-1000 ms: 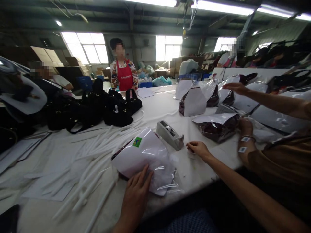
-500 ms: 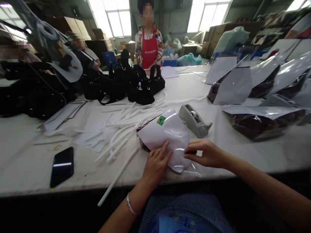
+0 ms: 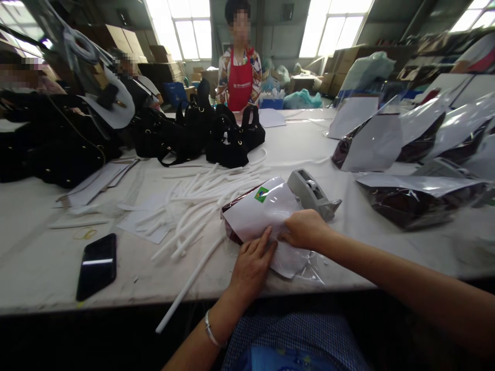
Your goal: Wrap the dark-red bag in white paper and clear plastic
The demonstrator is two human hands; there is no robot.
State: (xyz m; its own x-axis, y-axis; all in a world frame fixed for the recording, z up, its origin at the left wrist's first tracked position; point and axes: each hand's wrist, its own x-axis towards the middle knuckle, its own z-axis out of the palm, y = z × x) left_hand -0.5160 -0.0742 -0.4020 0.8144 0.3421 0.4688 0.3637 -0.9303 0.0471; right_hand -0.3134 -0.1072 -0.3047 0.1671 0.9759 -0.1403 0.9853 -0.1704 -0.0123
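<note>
A clear plastic bag (image 3: pixel 251 214) with a white sheet and something dark red inside lies on the table in front of me. A green sticker (image 3: pixel 261 194) is on its upper part. My left hand (image 3: pixel 253 263) rests on the bag's lower left side, fingers stretched out. My right hand (image 3: pixel 305 228) presses on the bag's right side with curled fingers; its fingertips are partly hidden, and I cannot see what they hold. Loose clear film spreads below it at the table edge. A grey tape dispenser (image 3: pixel 307 188) stands just behind the right hand.
White flexible tubes (image 3: pixel 204 198) are strewn to the left, one overhanging the front edge. A phone (image 3: pixel 96 268) lies at left. Black handbags (image 3: pixel 228 144) are piled behind. Several bagged packages (image 3: pixel 371 141) stand at right. A person in a red apron (image 3: pixel 240 77) faces me across the table.
My right hand has moved left and slightly up, from the bag's right edge onto its surface. My left hand stays on the bag. The view has shifted slightly.
</note>
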